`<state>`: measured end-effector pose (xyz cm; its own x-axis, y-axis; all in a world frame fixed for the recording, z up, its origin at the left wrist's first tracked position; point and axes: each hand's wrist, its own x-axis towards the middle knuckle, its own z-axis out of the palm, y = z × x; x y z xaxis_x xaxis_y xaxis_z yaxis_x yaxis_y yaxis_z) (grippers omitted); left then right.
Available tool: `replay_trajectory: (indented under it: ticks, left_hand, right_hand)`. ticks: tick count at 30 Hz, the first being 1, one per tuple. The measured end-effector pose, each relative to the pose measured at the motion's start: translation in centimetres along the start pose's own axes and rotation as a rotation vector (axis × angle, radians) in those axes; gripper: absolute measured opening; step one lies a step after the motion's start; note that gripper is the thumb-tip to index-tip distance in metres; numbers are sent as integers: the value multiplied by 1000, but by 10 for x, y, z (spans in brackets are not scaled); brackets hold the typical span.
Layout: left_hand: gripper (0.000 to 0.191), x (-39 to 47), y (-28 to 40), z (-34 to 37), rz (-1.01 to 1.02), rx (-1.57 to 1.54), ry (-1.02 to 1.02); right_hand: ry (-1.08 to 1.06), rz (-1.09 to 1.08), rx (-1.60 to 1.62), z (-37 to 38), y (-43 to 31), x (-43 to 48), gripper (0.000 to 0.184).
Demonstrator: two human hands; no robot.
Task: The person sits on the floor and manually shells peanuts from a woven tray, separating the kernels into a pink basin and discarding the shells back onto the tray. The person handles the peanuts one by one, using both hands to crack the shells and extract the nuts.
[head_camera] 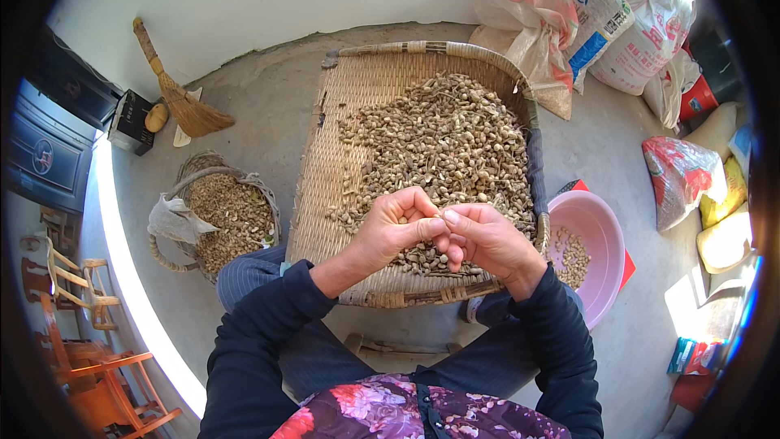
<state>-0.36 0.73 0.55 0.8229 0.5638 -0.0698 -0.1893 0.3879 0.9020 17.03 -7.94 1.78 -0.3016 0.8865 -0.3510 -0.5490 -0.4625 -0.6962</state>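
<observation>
Both hands meet above the lower part of a woven winnowing basket (pixel 332 152) that bears a heap of unshelled peanuts (pixel 451 140). With curled fingers, my left hand (pixel 399 225) pinches a small peanut at thumb and forefinger. The tips of my right hand (pixel 487 241) touch the same spot, thumb against forefinger; how much of the nut each holds is hidden by the fingers. Beside the basket on the right stands a pink plastic basin (pixel 600 219) with shelled kernels (pixel 573 259) at its bottom. On the left, a wicker basket (pixel 275 210) holds peanut shells (pixel 228 216).
A straw broom (pixel 183 103) leans on the wall near a black box (pixel 131 122). Woven sacks (pixel 643 42) and plastic bags (pixel 682 174) line the right side. Wooden chairs (pixel 113 390) stand at the lower left. A red box (pixel 627 271) lies partly under the basin.
</observation>
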Motion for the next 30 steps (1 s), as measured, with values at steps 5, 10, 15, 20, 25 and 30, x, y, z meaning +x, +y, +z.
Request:
replay_trajectory:
  ticks: [5, 10, 15, 20, 25, 30]
  left_hand:
    - [11, -1, -5, -2, -57, -126, 4]
    - [12, 1, 6, -2, -141, -154, -50]
    - [19, 2, 18, 2, -79, 150, -61]
    - [16, -1, 11, -8, 25, 343, -12]
    - [12, -2, 13, -3, 41, 386, -15]
    - [12, -1, 6, -4, 71, 318, 15]
  right_hand:
    - [3, -11, 24, 2, 2, 1, 28]
    - [15, -47, 38, -3, -1, 1, 32]
    - [76, -53, 19, -3, -2, -1, 34]
    - [103, -49, 17, 1, -3, 0, 34]
    - [83, 2, -40, -2, -4, -2, 29]
    - [60, -13, -50, 0, -7, -2, 27]
